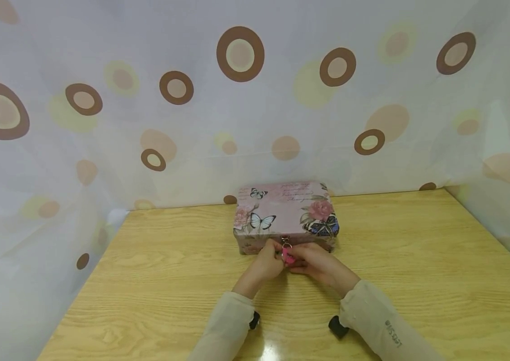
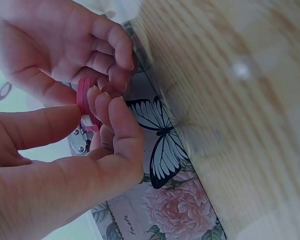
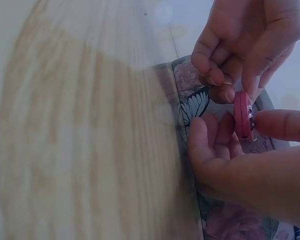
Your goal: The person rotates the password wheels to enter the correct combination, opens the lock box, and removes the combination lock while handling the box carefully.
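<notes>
A pink padlock [image 1: 288, 256] hangs by its shackle from the metal clasp [image 1: 285, 239] on the front of a pink box [image 1: 282, 205] with printed butterflies and roses. The box's lid is down. My left hand [image 1: 267, 261] pinches the padlock from the left, thumb against one face in the left wrist view. From the other side my right hand [image 1: 320, 263] holds the same padlock [image 3: 241, 116] between thumb and curled fingers. Small dark and shiny parts, too blurred to name, show on the padlock's face by the right thumb [image 3: 282, 125].
The box stands on a wood-grain table [image 1: 169, 281], close to its back edge. Behind and at both sides hangs a white curtain [image 1: 200, 140] with brown, peach and yellow circles. A black piece [image 1: 338, 327] sits by the right sleeve.
</notes>
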Tool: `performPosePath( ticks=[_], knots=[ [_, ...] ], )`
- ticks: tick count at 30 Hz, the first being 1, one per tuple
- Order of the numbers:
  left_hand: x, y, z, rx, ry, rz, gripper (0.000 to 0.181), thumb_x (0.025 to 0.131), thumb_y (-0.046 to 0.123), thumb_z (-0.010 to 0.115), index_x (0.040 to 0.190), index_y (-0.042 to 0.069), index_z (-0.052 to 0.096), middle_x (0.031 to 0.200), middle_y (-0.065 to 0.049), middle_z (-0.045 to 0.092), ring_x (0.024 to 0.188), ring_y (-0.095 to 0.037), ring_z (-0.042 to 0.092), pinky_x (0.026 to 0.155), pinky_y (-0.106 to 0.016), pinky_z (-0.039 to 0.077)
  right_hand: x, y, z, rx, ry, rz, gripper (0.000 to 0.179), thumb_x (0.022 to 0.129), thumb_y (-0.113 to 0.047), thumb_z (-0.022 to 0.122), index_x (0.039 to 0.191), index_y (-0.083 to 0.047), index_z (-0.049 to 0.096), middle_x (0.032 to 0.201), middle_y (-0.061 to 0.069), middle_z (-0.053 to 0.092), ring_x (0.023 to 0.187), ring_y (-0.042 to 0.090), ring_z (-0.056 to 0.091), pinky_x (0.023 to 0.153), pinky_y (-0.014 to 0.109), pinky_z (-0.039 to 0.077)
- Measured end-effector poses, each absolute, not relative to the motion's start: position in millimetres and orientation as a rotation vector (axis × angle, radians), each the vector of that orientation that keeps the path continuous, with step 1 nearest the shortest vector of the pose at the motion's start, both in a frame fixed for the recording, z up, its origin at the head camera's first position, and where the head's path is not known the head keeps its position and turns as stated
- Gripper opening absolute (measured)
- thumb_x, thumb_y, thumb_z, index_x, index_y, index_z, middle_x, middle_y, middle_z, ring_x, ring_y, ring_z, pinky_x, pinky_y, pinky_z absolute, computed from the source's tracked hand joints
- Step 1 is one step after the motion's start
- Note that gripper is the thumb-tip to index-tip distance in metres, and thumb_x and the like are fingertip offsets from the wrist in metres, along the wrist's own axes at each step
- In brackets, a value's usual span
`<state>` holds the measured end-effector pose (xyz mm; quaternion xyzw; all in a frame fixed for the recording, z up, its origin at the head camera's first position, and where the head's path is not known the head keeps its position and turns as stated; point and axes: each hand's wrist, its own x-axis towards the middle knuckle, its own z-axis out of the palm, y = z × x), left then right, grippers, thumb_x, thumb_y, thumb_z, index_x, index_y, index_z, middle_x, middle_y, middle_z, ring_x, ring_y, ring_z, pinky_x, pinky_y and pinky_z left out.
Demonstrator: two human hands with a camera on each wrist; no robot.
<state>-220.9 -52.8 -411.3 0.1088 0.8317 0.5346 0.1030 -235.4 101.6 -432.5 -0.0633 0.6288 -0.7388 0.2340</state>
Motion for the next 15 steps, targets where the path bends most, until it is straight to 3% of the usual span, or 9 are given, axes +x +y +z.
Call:
performPosePath(
  ticks=[6, 11, 15],
  knots=[
    [-220.5, -52.4, -410.9, 0.316, 2.465, 1.566, 0.018, 0.086, -0.012, 0.047, 0.102, -0.007, 0.041, 0.075, -0.005, 0.041, 0.069, -0.017, 0.039, 0.061, -0.023, 0.032, -235.5, 102.5, -432.6, -0.148, 1.753, -2.005, 0.023, 0.096, -0.005, 0.045, 0.106, 0.012, 0.058, 0.086, 0.002, 0.062, 0.081, 0.014, 0.06, 0.082, 0.034, 0.051],
    [-221.4, -52.5, -411.3, 0.298, 2.451, 1.566, 0.018, 0.086, -0.012, 0.046, 0.103, -0.006, 0.041, 0.076, -0.005, 0.04, 0.069, -0.017, 0.038, 0.06, -0.024, 0.032, -234.7, 102.0, -430.3, -0.163, 1.76, -1.987, 0.03, 0.095, 0.002, 0.042, 0.116, 0.022, 0.046, 0.089, 0.004, 0.06, 0.08, 0.013, 0.059, 0.08, 0.032, 0.05],
    [-220.8, -52.5, -411.5, 0.299, 2.436, 1.583, 0.019, 0.085, -0.013, 0.046, 0.103, -0.007, 0.041, 0.076, -0.005, 0.039, 0.068, -0.016, 0.038, 0.06, -0.023, 0.032, -234.9, 102.3, -430.9, -0.158, 1.748, -2.005, 0.026, 0.094, 0.002, 0.042, 0.112, 0.019, 0.05, 0.088, 0.004, 0.06, 0.08, 0.014, 0.059, 0.08, 0.032, 0.05]
  ],
)
